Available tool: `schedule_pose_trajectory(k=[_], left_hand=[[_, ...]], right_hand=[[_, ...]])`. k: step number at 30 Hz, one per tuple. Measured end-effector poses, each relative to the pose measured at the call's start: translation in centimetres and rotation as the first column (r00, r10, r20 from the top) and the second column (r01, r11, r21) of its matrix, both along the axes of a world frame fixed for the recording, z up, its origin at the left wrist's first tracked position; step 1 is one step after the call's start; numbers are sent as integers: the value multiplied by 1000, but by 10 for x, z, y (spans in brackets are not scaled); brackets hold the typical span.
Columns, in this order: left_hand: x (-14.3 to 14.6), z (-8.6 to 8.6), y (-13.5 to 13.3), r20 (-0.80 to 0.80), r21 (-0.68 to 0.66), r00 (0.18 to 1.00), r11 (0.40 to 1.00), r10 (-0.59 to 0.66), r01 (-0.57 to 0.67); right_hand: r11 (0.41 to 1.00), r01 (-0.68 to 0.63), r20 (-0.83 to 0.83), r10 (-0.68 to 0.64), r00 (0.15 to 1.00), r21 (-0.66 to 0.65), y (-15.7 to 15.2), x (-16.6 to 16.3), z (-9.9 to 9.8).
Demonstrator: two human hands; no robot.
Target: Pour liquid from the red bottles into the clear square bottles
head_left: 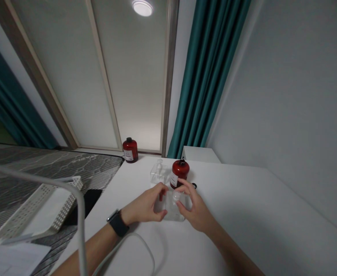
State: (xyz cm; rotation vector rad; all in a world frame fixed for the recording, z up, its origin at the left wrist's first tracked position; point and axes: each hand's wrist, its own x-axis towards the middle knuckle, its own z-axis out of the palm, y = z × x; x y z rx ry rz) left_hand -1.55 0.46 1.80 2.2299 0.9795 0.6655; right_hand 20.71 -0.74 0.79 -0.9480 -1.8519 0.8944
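Just on the wearer's side of the nearer red bottle (180,171), a clear container (172,213) rests on the tabletop (237,203) between the two hands. The right hand (182,196) appears to pinch a clear knob (176,196) between thumb and fingertip, directly below that bottle's label in the view (whether the knob is seated on the container, I cannot tell). The left hand (165,200) curves about the container's left side, thumb and fingers apart; firm contact cannot be made out. The right hand is plainly nearer the knob, which lies toward its left; the container shows no clear long axis. Left of the same bottle stands a second clear container (157,174).
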Motion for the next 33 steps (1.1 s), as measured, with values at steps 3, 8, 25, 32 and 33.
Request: schedule_pose_trajectory(k=[3,8,25,32,33], left_hand=[[0,1,0,3,5,1000,1000,-5,5],[0,0,0,1,11,1000,1000,-8,8],[-1,1,-3,-27,-24,1000,1000,13,-13],[-1,2,-5,-16,-59,1000,998,13,-14],[-1,2,-5,-18,-61,1000,998,13,-15]], right_hand=[[1000,4,10,-4,1000,6,1,1,1],[999,42,63,-43,997,29,-1,2,4],[999,-34,46,36,998,-37,-2,6,8],[997,-60,0,61,998,-39,-2,5,8],[998,-54,0,54,999,-36,-2,5,8]])
